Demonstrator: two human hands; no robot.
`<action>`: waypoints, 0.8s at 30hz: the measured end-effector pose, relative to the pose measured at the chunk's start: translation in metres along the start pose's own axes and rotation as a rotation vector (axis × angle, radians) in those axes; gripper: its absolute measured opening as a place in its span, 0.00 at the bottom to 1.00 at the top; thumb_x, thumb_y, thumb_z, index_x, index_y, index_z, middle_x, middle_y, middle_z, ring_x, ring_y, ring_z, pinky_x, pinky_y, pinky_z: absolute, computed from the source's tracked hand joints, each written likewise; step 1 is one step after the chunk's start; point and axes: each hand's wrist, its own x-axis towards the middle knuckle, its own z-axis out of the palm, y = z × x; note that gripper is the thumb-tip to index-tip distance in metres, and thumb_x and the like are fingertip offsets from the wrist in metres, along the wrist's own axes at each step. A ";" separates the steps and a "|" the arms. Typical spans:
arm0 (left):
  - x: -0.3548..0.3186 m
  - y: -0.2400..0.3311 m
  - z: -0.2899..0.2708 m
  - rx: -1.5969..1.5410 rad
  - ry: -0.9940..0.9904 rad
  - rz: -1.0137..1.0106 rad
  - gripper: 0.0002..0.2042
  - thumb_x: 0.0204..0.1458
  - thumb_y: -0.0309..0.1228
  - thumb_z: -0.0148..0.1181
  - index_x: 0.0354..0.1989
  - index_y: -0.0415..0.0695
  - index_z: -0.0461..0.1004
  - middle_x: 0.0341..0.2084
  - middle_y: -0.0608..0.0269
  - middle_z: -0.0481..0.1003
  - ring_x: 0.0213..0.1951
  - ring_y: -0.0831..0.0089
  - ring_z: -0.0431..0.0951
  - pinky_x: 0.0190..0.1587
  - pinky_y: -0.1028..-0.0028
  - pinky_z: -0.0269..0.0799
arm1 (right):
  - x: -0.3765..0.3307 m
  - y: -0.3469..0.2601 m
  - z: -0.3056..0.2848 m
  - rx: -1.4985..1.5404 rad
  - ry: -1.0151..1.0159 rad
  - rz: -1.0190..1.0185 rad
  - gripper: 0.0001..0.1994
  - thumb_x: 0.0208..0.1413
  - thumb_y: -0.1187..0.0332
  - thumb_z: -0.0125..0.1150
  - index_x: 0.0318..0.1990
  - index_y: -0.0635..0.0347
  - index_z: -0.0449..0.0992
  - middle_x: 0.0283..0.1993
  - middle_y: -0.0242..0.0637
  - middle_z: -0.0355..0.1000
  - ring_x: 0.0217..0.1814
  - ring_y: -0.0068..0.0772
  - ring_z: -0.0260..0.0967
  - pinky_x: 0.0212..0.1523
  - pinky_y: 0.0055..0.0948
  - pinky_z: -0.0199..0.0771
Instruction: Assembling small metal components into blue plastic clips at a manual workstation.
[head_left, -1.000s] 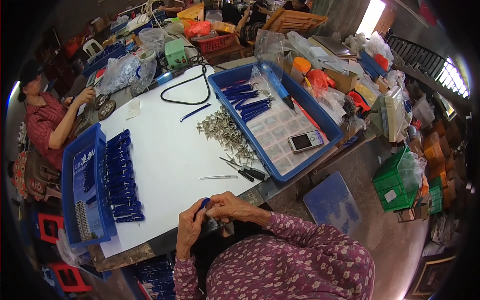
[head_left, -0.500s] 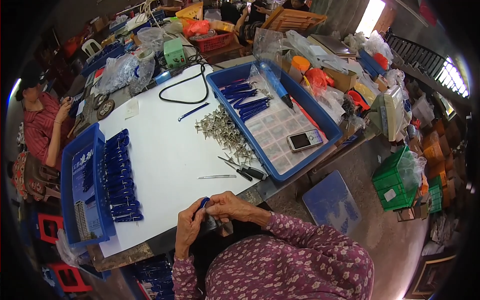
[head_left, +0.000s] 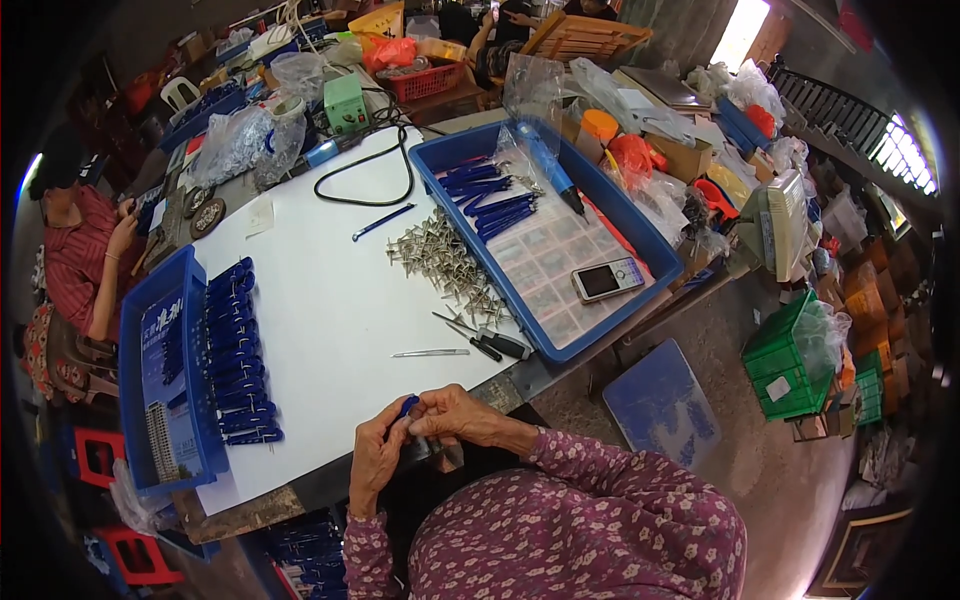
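At the table's near edge my left hand (head_left: 376, 452) is closed around a small blue piece (head_left: 408, 404), whose curved end shows above the fingers. My right hand (head_left: 462, 416) pinches at the same piece from the other side; my fingers hide most of it. Beyond them on the white sheet (head_left: 310, 330) lie a thin silver rod (head_left: 430, 353), a black-handled screwdriver (head_left: 503, 344) and a second dark-handled tool (head_left: 485, 347). Past these is a heap of small metal pins with flat heads (head_left: 445, 262). One slim blue stick-shaped part (head_left: 383, 222) lies alone.
To the right, a blue tray (head_left: 560, 352) holds blue parts, a blue electric screwdriver (head_left: 548, 165) and a mobile phone (head_left: 608, 279). On the left, a row of blue parts (head_left: 238, 350) lines another blue tray (head_left: 130, 400). A person (head_left: 85, 250) sits beyond it.
My hands stay together on the blue piece, with only slight finger movement. The view has shifted slightly; the seated person's head and hands have moved a little.
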 end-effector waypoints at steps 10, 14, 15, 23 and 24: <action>0.001 -0.004 0.002 0.022 0.023 0.036 0.14 0.55 0.26 0.50 0.49 0.35 0.69 0.21 0.72 0.68 0.23 0.86 0.63 0.26 0.84 0.61 | -0.002 -0.008 0.000 -0.092 0.028 -0.023 0.08 0.50 0.69 0.60 0.31 0.66 0.72 0.19 0.29 0.64 0.15 0.13 0.55 0.14 0.14 0.52; 0.000 0.000 0.001 0.039 0.017 0.026 0.14 0.55 0.26 0.49 0.48 0.35 0.70 0.22 0.72 0.69 0.23 0.86 0.64 0.26 0.84 0.62 | 0.000 -0.001 0.000 -0.140 0.076 -0.038 0.09 0.49 0.69 0.62 0.30 0.65 0.71 0.19 0.28 0.65 0.14 0.13 0.54 0.13 0.15 0.51; 0.000 0.001 0.002 0.030 0.016 0.033 0.14 0.55 0.26 0.49 0.48 0.35 0.70 0.22 0.72 0.69 0.23 0.86 0.64 0.26 0.84 0.62 | 0.000 -0.001 -0.001 -0.149 0.046 -0.025 0.11 0.49 0.66 0.63 0.32 0.66 0.72 0.20 0.27 0.65 0.15 0.12 0.54 0.13 0.14 0.50; -0.002 0.007 0.000 0.058 0.001 -0.001 0.14 0.55 0.27 0.50 0.48 0.36 0.70 0.20 0.75 0.66 0.22 0.86 0.61 0.24 0.84 0.58 | -0.006 -0.009 -0.003 0.051 -0.064 0.011 0.11 0.53 0.66 0.57 0.34 0.68 0.73 0.20 0.28 0.64 0.17 0.13 0.55 0.15 0.15 0.53; -0.001 0.003 0.002 0.044 0.011 0.029 0.14 0.55 0.27 0.50 0.48 0.36 0.70 0.19 0.75 0.65 0.22 0.86 0.61 0.23 0.84 0.58 | -0.005 -0.006 -0.005 0.083 -0.063 0.015 0.10 0.53 0.67 0.57 0.33 0.68 0.73 0.21 0.29 0.64 0.18 0.14 0.55 0.15 0.15 0.53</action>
